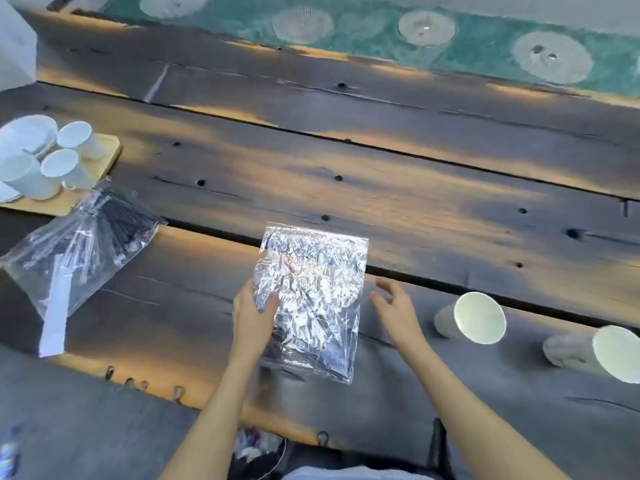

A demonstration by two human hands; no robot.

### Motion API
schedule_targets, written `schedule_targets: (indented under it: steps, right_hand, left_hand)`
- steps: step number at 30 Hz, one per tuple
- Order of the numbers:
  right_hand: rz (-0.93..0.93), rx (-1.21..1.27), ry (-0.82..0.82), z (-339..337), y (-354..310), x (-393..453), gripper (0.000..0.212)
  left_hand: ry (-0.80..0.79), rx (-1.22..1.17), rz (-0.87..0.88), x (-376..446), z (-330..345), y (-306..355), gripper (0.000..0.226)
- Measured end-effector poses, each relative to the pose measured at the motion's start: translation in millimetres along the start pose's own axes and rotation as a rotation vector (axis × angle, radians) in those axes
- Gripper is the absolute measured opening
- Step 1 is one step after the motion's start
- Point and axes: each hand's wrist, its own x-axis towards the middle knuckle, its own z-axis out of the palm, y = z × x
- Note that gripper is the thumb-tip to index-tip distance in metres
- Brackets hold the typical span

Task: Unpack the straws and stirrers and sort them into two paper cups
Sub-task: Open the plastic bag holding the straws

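Observation:
A crinkled clear plastic bag (311, 296) with thin dark sticks inside lies in the middle of the wooden table (415, 209). My left hand (254, 317) grips the bag's left edge, thumb on top. My right hand (394, 306) hovers open just right of the bag, not touching it. A second clear bag (79, 244) holding several dark straws and a white paper strip lies at the left. Two white paper cups (471, 318) (595, 351) stand at the right, mouths tilted toward me by the wide lens.
A wooden tray (104, 157) at the far left carries white ceramic mugs (65, 168) and saucers. A green runner with round glass mats (426, 27) runs along the far side of the table. Metal hooks hang at the table's near edge.

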Motion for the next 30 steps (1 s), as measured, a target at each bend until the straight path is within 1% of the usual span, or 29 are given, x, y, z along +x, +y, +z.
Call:
schedule_targets:
  steps: [5, 7, 8, 10, 11, 13, 15, 18, 20, 21, 22, 24, 25, 27, 29, 30]
  right_hand:
    - [0.151, 0.041, 0.042, 18, -3, 41, 0.04]
    - [0.204, 0.041, 0.056, 23, -5, 59, 0.039]
    - [0.219, 0.034, 0.063, 24, -9, 68, 0.038]
    - [0.24, 0.023, 0.079, 28, -10, 88, 0.032]
    - [0.248, 0.03, 0.098, 31, -11, 99, 0.03]
    - [0.303, 0.125, 0.118, 34, -12, 115, 0.027]
    - [0.371, 0.206, 0.134, 40, -9, 129, 0.021]
    - [0.374, 0.165, 0.166, 47, -6, 137, 0.017]
    - [0.36, 0.161, 0.18, 47, -10, 134, 0.013]
    - [0.342, 0.16, 0.175, 45, -10, 133, 0.011]
    - [0.32, 0.144, 0.155, 43, -11, 131, 0.015]
    - [0.278, 0.167, 0.112, 36, -11, 129, 0.025]
    - [0.274, 0.228, 0.088, 32, -12, 126, 0.027]
    - [0.306, 0.374, 0.072, 20, -16, 121, 0.026]
    - [0.308, 0.438, 0.06, 6, -25, 111, 0.022]
    - [0.283, 0.438, 0.054, 0, -29, 105, 0.02]
  left_hand:
    - [-0.017, 0.035, -0.13, 61, 5, -4, 0.037]
    - [-0.011, 0.029, -0.181, 81, 11, -1, 0.044]
    - [0.007, 0.038, -0.187, 91, 13, 0, 0.041]
    - [0.045, 0.041, -0.185, 109, 18, 5, 0.025]
    - [0.056, 0.034, -0.175, 117, 21, 7, 0.021]
    - [0.058, 0.046, -0.169, 132, 25, 15, 0.031]
    - [0.072, 0.111, -0.177, 146, 28, 20, 0.042]
    - [0.135, 0.132, -0.245, 162, 29, 24, 0.039]
    - [0.149, 0.127, -0.271, 170, 29, 28, 0.036]
    - [0.138, 0.113, -0.286, 173, 29, 28, 0.035]
    - [0.114, 0.07, -0.308, 175, 27, 29, 0.032]
    - [0.027, -0.103, -0.33, 174, 20, 33, 0.021]
    - [-0.011, -0.18, -0.317, 172, 16, 34, 0.016]
    - [-0.066, -0.259, -0.262, 161, 5, 38, 0.005]
    - [-0.098, -0.321, -0.207, 143, -4, 45, 0.01]
    - [-0.096, -0.34, -0.191, 133, -9, 51, 0.007]
